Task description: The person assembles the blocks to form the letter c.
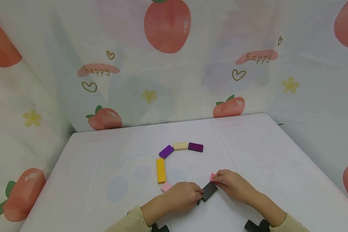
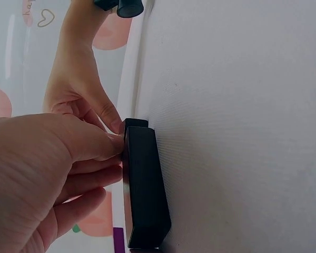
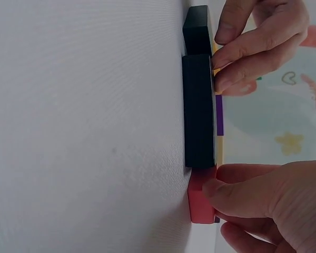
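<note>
A black block [image 1: 209, 191] [image 2: 142, 184] [image 3: 199, 110] lies flat on the white table [image 1: 249, 145]. My left hand [image 1: 201, 192] [image 2: 108, 145] pinches its near end with curled fingertips [image 3: 224, 58]. A second black block [image 3: 196, 29] [image 2: 136, 124] lies end to end with it, mostly hidden under that hand in the head view. A red block [image 1: 212, 177] [image 3: 201, 203] butts against the first black block's other end. My right hand [image 1: 217, 179] [image 3: 216, 190] pinches the red block, thumb on its top.
More blocks curve away in an arc: pink [image 1: 166, 186], yellow [image 1: 160, 170], purple [image 1: 166, 151], plain wood [image 1: 180, 146], dark purple [image 1: 195, 147]. Strawberry-print cloth walls [image 1: 168, 64] close off the back and sides of the table.
</note>
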`<state>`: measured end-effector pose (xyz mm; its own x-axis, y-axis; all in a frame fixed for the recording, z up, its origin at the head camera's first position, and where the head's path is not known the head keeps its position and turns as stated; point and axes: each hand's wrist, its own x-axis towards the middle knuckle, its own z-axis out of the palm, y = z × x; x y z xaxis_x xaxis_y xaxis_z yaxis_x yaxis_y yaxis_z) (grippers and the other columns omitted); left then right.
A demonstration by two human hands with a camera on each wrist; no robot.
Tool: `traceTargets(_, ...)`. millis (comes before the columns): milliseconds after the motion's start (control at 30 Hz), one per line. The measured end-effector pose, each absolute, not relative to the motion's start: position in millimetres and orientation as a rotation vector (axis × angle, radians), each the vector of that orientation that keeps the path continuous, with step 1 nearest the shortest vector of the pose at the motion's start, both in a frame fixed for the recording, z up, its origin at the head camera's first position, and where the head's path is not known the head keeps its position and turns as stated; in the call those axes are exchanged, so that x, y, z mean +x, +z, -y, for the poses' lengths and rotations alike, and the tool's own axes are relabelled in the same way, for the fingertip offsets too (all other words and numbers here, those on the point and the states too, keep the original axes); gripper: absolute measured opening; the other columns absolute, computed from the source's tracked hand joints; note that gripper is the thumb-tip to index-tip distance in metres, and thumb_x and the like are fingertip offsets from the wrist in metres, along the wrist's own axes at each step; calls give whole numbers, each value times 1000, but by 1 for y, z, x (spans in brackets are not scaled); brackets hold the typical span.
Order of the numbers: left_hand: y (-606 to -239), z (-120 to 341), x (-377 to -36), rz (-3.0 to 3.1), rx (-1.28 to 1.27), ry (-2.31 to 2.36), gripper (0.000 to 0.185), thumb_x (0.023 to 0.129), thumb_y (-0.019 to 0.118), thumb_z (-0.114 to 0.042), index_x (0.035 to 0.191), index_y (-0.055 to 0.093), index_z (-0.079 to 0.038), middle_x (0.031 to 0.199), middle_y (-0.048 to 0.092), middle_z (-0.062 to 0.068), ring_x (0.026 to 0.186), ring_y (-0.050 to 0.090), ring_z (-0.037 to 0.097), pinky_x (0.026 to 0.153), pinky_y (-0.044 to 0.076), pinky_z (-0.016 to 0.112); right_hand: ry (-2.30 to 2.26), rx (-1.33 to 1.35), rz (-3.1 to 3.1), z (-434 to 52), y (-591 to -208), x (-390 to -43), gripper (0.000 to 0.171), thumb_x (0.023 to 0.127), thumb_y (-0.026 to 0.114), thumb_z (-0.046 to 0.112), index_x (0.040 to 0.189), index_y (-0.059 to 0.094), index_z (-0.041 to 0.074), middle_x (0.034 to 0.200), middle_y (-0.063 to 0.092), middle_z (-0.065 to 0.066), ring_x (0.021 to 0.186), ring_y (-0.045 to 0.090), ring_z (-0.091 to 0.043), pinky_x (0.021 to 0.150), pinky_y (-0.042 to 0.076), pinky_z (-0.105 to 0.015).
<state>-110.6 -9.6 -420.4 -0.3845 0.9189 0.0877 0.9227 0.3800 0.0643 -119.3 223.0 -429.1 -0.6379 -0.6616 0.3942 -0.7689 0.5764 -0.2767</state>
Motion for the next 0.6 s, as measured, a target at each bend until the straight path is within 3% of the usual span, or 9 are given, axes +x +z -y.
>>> traceTargets(600, -421, 8, -109, 2594, -1706, -133, 17, 87, 63, -18, 101, 72, -15, 106, 64, -7, 99, 57, 2, 82, 43, 11, 644, 1172, 2556, -226, -431, -117, 19, 71, 73, -4, 87, 72, 6, 84, 61, 6, 78, 57, -8, 68, 51, -25)
